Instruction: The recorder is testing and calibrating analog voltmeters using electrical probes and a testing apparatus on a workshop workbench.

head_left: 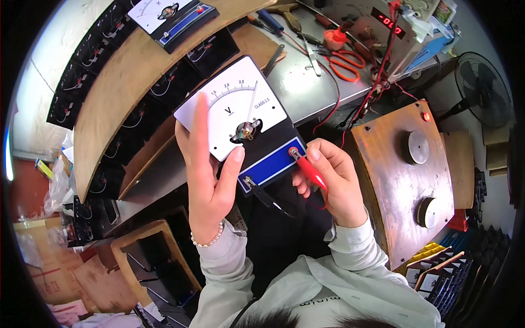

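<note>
An analog voltmeter with a white dial, black body and blue terminal strip is tilted in front of me. My left hand grips it from the left, thumb and a finger lying over the dial face. Its needle stands near the right end of the scale. My right hand closes around a red alligator clip, whose metal jaws are on the right terminal. A black alligator clip is on the left terminal, its lead hanging below. The right fingertips are partly hidden behind the clip.
A curved wooden shelf at the left carries another meter, with several black housings around it. Orange-handled scissors and tools lie on the metal bench. At right stand a wooden box with two knobs, a fan and a red-digit display.
</note>
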### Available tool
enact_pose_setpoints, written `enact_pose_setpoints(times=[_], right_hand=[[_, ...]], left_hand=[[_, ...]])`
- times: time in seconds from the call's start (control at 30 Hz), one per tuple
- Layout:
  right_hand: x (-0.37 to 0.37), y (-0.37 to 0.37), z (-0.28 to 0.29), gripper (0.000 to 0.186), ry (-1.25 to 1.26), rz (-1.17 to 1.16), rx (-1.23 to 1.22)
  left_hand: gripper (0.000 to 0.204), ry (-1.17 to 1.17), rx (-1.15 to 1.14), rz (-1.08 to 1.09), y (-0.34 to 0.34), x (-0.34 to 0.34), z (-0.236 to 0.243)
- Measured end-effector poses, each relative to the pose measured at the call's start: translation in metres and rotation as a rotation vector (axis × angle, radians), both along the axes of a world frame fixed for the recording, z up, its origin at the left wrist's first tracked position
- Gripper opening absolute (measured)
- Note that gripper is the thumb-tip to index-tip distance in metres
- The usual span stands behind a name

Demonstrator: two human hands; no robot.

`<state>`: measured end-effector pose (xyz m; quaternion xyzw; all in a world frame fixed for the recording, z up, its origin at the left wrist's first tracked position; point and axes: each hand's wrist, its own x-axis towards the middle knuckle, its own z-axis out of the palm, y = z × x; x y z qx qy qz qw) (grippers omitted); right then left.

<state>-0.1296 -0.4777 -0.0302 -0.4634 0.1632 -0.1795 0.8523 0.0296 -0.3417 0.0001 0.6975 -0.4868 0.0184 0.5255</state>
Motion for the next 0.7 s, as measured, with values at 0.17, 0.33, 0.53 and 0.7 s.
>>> enact_pose_setpoints(times=[0.17,0.33,0.53,0.7], right_hand=[[-0.016,-0.001,0.010,0.029,0.002,-0.067,-0.027],[-0.031,0.005,0.022,0.027,-0.016,-0.050,-0.054],[-0.035,0.007,0.024,0.027,-0.011,-0.089,-0.124],[-0.039,0.009,0.031,0.027,0.004,-0.093,-0.100]], left_hand=[[0.052,-0.061,0.101,-0.068,-0.007,-0.009,0.008],[0.054,0.377,-0.065,-0.227,-0.010,-0.020,0.002],[0.055,0.408,-0.081,-0.255,-0.012,-0.024,-0.002],[0.055,0.459,-0.057,-0.277,-0.013,-0.029,0.004]])
